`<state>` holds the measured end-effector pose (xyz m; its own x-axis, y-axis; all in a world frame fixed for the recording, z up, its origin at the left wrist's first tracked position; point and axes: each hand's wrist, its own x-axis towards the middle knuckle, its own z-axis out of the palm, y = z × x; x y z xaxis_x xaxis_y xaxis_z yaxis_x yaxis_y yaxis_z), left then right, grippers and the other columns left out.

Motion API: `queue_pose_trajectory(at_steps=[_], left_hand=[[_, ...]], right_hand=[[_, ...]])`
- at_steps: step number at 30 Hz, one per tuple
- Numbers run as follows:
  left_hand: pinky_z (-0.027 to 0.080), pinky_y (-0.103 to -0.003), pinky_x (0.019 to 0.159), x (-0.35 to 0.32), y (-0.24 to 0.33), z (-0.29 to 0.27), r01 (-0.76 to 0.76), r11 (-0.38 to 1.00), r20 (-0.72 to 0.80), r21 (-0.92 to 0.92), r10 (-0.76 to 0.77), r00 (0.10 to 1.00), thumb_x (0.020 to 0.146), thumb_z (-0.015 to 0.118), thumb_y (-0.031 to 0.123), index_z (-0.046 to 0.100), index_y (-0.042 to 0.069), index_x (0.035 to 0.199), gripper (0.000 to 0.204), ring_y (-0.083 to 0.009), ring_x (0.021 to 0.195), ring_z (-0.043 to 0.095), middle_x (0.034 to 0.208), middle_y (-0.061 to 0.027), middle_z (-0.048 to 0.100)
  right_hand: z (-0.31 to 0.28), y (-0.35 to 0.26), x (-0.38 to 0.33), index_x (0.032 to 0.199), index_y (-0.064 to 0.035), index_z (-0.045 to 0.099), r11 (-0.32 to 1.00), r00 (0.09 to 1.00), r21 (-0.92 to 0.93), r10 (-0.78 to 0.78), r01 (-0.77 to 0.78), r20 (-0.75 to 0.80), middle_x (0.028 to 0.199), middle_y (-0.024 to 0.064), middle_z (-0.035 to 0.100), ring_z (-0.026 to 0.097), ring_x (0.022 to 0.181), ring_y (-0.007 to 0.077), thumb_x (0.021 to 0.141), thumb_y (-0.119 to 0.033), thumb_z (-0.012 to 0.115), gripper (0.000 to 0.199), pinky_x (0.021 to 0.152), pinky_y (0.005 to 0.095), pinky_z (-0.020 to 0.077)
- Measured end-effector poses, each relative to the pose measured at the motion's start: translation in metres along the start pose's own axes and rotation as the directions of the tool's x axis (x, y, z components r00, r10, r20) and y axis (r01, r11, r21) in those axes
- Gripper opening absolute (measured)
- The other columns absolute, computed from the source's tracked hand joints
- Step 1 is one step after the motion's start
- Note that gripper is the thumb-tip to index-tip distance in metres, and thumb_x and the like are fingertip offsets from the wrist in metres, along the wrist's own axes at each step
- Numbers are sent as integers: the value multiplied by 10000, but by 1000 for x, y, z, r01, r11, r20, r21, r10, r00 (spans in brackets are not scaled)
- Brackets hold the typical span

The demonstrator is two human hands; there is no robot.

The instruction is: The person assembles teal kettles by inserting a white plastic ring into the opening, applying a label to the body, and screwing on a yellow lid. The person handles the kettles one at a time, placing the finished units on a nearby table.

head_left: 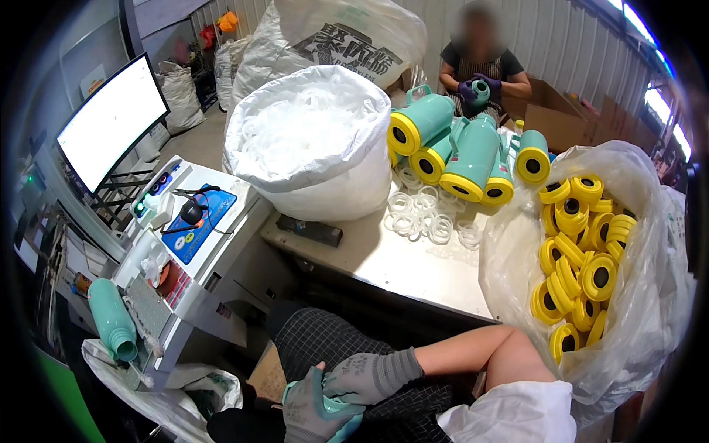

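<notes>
Left hand: the left hand (314, 410), in a grey glove with a teal palm, lies low over the lap with fingers curled loosely; whether it holds anything I cannot tell
Right hand: the right hand (362, 376), gloved the same, is closed around the left glove's cuff edge
Lap: both hands rest above checked dark trousers (317, 343), below the table edge
Right side: a clear bag (650, 310) full of yellow caps (580, 266)
Table: a steel table (384, 255) with clear plastic rings (421, 210) scattered near its middle
Further back: teal flasks (458, 148) lying with yellow bases toward the camera, beside a white sack (310, 140)
Far end: another person (484, 63) holding a teal part
</notes>
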<state>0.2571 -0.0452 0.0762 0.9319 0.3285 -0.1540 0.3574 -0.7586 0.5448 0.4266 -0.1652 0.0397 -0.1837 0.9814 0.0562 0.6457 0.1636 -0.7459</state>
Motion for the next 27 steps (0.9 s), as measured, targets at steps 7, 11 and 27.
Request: queue_pose_trajectory(at_steps=[7,11,27], left_hand=[[539,-461,969,12,2,12,-125,990,51,71,122,991,623,901,615,484,7,1474,1126,-331,1068,703,1152,-203,707],[533,-470,991,13,-1,19,-193,975,47,108,189,981,614,891,653,466,16,1496,1168,-330,1120,691,1213,-218,691],[544,-472,985,13,3,10,-215,966,58,142,208,976,589,933,595,533,1,1440,1112,-331,1125,704,1298,-186,689]], right_hand=[[-12,5,-2,978,-32,679,997,967,-55,72,-60,243,834,140,705,707,797,333,947,-235,619,214,737,446,557],[-20,-4,-5,950,-33,691,992,967,-49,121,-113,223,817,142,702,706,769,326,941,-255,637,229,726,439,557],[-20,-14,-4,912,-38,700,981,959,-83,187,-173,213,858,141,708,719,817,318,944,-295,642,265,776,428,567]])
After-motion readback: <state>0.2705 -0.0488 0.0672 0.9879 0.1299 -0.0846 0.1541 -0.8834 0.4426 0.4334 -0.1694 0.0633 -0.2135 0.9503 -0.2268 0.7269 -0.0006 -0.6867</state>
